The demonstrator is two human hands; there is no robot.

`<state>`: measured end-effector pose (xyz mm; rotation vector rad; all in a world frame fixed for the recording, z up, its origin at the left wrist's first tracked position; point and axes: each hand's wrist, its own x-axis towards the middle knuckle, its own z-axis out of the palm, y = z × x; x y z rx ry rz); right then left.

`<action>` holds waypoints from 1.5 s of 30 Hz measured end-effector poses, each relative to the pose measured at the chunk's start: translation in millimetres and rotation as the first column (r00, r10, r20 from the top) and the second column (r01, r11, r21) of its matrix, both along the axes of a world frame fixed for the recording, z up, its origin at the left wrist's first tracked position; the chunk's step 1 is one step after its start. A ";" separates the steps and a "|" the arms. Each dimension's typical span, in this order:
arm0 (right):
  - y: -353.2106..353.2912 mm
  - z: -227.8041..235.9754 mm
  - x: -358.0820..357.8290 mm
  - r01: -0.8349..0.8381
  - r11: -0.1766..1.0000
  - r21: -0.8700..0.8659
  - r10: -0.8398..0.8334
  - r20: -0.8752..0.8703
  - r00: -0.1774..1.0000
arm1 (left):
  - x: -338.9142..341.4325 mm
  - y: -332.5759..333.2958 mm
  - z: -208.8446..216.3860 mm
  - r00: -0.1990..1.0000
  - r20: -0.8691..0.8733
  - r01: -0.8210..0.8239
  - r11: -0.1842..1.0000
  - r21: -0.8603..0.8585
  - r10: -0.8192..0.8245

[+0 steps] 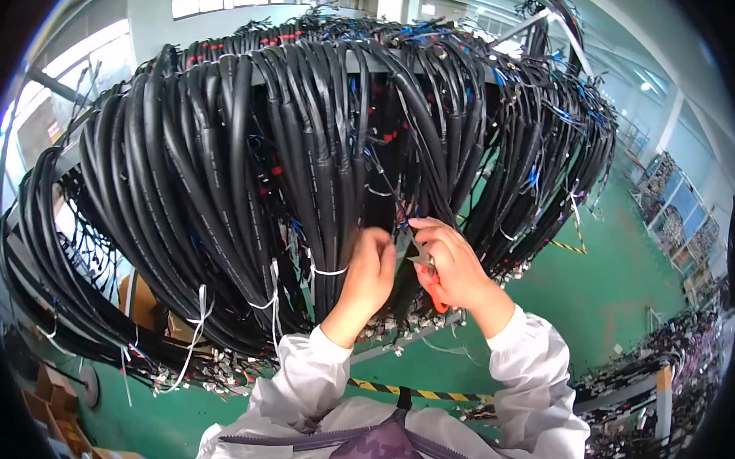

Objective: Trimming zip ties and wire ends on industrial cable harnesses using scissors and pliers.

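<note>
My right hand [462,269] is closed around a pair of cutters [440,295] with orange handles, their metal jaws showing beside the palm. Its thumb and forefinger reach up to the thin wires hanging in front of it. Close by on the left, my left hand [367,276] has its fingers curled in against the black cables [324,187]. Whatever lies inside that curl is hidden, and the fingers are slightly blurred. A white tie [330,272] loops round the cable bundle just left of this hand.
Thick black cable bundles [155,165] hang over a metal rack, several tied with white strings [200,317]. Cardboard boxes [58,409] stand at lower left. Yellow-and-black tape [378,387] marks the green floor [600,294]. Another heap of harnesses [629,400] is at lower right.
</note>
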<state>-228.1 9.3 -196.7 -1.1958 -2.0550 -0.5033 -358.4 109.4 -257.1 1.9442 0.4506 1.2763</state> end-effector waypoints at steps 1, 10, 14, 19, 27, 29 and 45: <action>-0.3 1.5 1.9 -0.016 1.000 0.010 0.016 0.022 1.000 | 4.8 1.5 3.2 0.991 0.081 -0.114 0.991 0.071 0.109; -2.8 -2.3 8.9 -0.077 0.997 -0.028 0.066 -0.280 0.958 | 6.9 -2.1 26.4 0.973 -0.209 0.114 0.992 0.054 -0.100; 2.3 -1.4 1.2 -0.209 0.976 -0.052 0.142 -0.574 0.807 | -22.2 -11.4 50.5 0.701 0.150 0.697 0.624 -0.354 -0.697; 3.4 -5.3 2.2 -0.265 0.964 0.006 0.193 -0.702 0.686 | -29.9 -17.3 55.8 0.442 0.549 0.751 -0.043 -0.659 -0.709; 6.8 -4.0 -8.9 -0.245 0.970 0.003 0.169 -0.734 0.658 | -42.8 -20.4 63.7 0.361 0.721 0.730 -0.302 -0.613 -0.591; 6.0 -2.0 -8.7 -0.236 0.972 0.007 0.165 -0.734 0.658 | -42.7 -20.8 64.6 0.342 0.746 0.731 -0.337 -0.593 -0.571; 38.1 22.1 -63.4 0.082 0.997 -0.002 -0.058 -0.714 0.697 | 22.1 9.0 2.8 0.825 -0.152 0.564 0.813 0.148 -0.544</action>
